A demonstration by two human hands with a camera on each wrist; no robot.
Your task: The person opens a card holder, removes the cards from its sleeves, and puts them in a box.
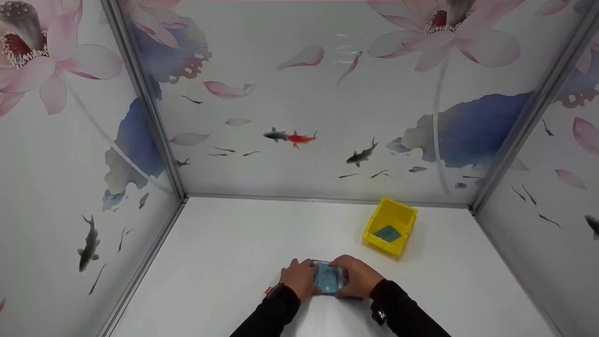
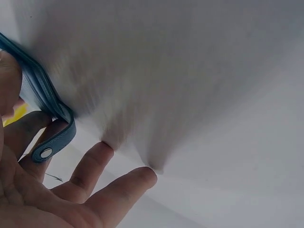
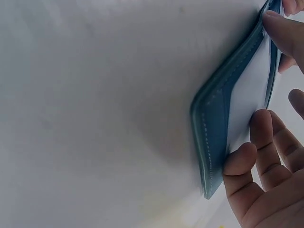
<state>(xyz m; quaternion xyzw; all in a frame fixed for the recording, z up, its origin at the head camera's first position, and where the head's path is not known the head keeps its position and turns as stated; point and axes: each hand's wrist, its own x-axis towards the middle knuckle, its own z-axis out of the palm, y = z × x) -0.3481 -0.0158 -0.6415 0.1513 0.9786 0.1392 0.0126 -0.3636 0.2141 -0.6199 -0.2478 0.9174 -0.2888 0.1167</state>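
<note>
Low in the head view's centre, a blue wallet (image 1: 326, 279) is sitting between the left hand (image 1: 298, 279) and right hand (image 1: 360, 276), both pinching it.

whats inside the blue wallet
A flat white surface, perhaps a card, shows inside the blue wallet, partly covered by the right hand. Anything beneath it or deeper in the wallet is covered and can't be seen.

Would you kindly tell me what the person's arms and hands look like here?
Long black sleeves reach the wrists. The left hand and right hand are bare, without gloves. A small red patch shows beside the left wrist, and a small dark object with a shiny part sits by the right wrist.
</note>
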